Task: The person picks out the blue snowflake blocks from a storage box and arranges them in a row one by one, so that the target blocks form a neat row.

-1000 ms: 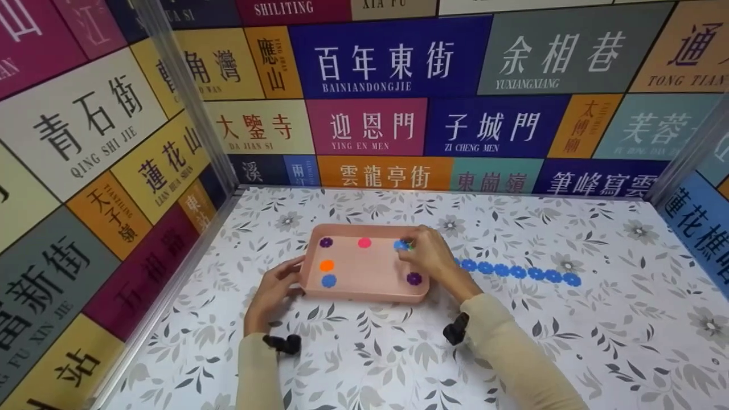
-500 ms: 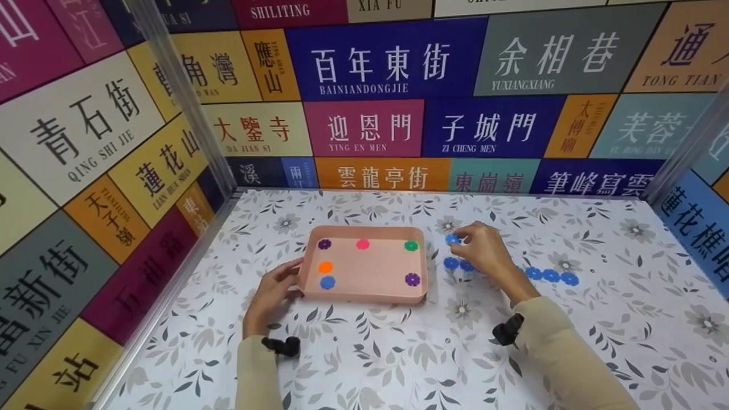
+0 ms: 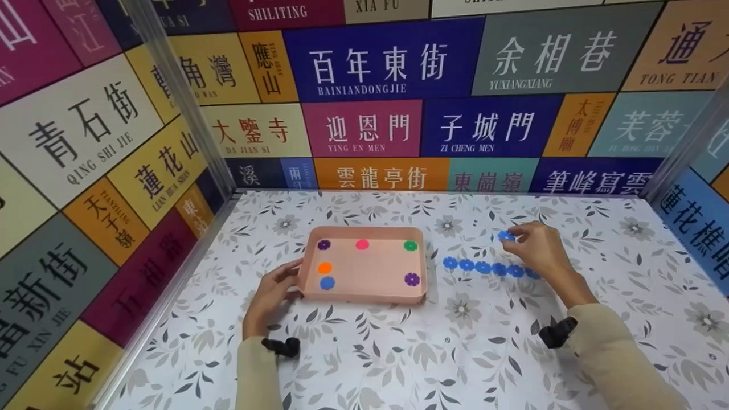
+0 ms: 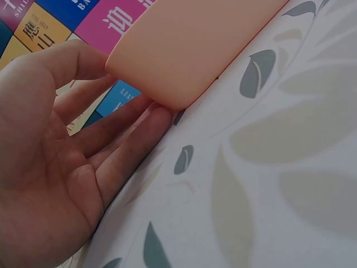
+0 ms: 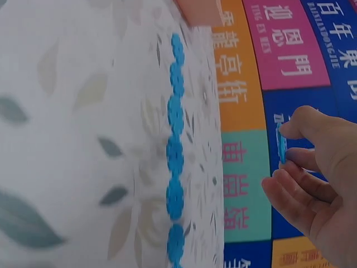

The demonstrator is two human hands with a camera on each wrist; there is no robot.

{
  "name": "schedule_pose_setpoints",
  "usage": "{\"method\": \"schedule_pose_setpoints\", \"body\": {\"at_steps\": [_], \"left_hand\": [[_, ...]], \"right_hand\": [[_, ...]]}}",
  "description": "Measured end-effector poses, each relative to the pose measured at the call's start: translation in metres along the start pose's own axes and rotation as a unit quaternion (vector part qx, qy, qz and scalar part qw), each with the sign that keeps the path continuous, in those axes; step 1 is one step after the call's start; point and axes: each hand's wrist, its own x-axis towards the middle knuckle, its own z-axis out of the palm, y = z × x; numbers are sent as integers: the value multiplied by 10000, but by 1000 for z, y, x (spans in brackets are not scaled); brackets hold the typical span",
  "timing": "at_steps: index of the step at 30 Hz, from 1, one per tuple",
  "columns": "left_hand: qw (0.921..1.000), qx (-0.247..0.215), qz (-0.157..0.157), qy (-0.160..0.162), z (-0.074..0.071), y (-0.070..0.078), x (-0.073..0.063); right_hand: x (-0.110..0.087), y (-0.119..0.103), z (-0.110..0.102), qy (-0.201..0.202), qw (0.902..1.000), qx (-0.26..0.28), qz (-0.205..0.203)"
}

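Note:
My right hand [image 3: 540, 250] pinches a blue flower-shaped plastic disc [image 3: 506, 236] between thumb and fingertip, raised above the right part of the table. In the right wrist view, this disc [image 5: 281, 144] is seen edge-on. Below runs a row of several joined or closely set blue flower discs [image 3: 483, 267]; the right hand and wrist hide its right end. My left hand [image 3: 272, 293] rests against the left side of a shallow pink tray [image 3: 364, 295]. In the left wrist view, its loosely bent fingers [image 4: 134, 137] touch the tray's outer wall [image 4: 184, 50] and bottom corner.
Inside the tray lie purple discs [image 3: 412, 279], a pink disc [image 3: 362, 244], a green disc [image 3: 410, 246], an orange disc [image 3: 324, 267] and a blue disc [image 3: 327, 283]. Sign-printed walls [image 3: 364, 62] enclose the leaf-patterned table [image 3: 376, 353] at the back and sides.
My right hand has lifted a blue disc out of the tray's back right corner, uncovering the green one, and carried it right above the row. My left hand stays at the tray.

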Motion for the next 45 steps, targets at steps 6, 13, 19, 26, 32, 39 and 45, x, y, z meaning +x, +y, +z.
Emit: {"method": "schedule_pose_setpoints", "body": {"at_steps": [6,13,19,26,32,39,45], "left_hand": [[9997,93,-204,38,1,2,2],[9994,121,-327,10,0,2,2],[9990,51,-452,-15,-1,1,0],[9997,-30,-238,-53,-1,0,-2],[9998,-155,39,-90,0,-1,-2],[9999,-67,-62,-82,0,0,-2],[9997,-58,-228,-58,0,1,-2]], "right_hand": [[-9,28,-19,92,9992,-232,298],[-23,62,-37,20,9967,-368,729],[-35,88,-47,-298,9897,-380,1351],[-51,110,-51,-412,9867,-398,1520],[-59,120,-52,-469,9865,-486,1493],[-61,123,-51,-681,9809,-629,1708],[-60,121,-52,-762,9801,-703,1694]]}}
